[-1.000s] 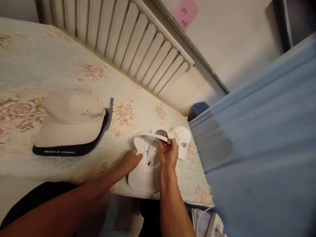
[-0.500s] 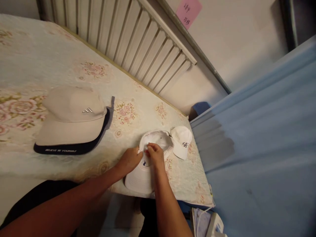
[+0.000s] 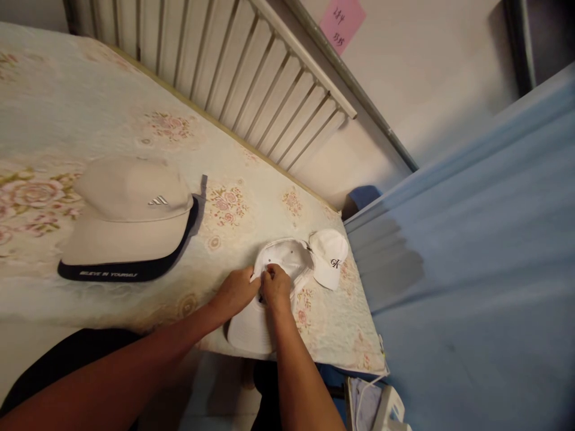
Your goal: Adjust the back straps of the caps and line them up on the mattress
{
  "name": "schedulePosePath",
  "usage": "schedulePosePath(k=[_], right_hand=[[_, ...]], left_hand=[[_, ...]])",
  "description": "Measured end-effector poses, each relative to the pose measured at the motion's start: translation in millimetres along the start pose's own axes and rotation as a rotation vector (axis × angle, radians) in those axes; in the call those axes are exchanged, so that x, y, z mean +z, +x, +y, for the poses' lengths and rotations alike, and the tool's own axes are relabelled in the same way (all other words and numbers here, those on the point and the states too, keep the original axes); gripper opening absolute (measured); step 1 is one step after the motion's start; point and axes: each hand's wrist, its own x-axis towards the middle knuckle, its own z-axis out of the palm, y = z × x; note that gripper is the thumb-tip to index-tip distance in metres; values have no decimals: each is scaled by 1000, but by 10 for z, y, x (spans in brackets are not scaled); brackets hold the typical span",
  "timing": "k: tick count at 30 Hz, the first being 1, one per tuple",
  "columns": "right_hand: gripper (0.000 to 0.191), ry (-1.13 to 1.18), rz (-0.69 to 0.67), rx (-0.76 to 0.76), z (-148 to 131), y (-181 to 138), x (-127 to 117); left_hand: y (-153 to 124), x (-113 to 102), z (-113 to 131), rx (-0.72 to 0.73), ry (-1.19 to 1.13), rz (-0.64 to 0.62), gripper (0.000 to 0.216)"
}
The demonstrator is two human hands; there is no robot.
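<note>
A white baseball cap [image 3: 251, 329] lies near the front edge of the bed, its brim toward me and the hollow of its crown facing up. My left hand [image 3: 238, 291] is closed on the left edge of the crown, thumb and fingers pinching the fabric. Inside the hollow, my right hand [image 3: 276, 287] has its fingers bent and pressed together close to the left thumb. What lies between the right fingertips is hidden. That hand mostly covers the small dark logo on the front. Touching the far side is a second white cap [image 3: 327, 257] with black letters.
To the left, a beige cap [image 3: 130, 191] rests over a dark-brimmed cap [image 3: 135, 274] on the floral bed cover [image 3: 179, 161]. A slatted rail [image 3: 215, 66] runs along the back. A blue curtain [image 3: 471, 257] hangs at right, with a white appliance [image 3: 390, 407] below.
My right hand has moved slightly down and left inside the cap, now covering its front logo. My left hand keeps its grip on the edge. The view has shifted very little.
</note>
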Motion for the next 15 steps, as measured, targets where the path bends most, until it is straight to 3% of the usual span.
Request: schedulePosePath(k=[7, 15], right_hand=[[33, 189, -24, -107, -67, -1, -4], [32, 402, -179, -200, -182, -23, 5]], left_hand=[[-8, 26, 14, -4, 72, 72, 17], [7, 33, -5, -12, 23, 86, 12]])
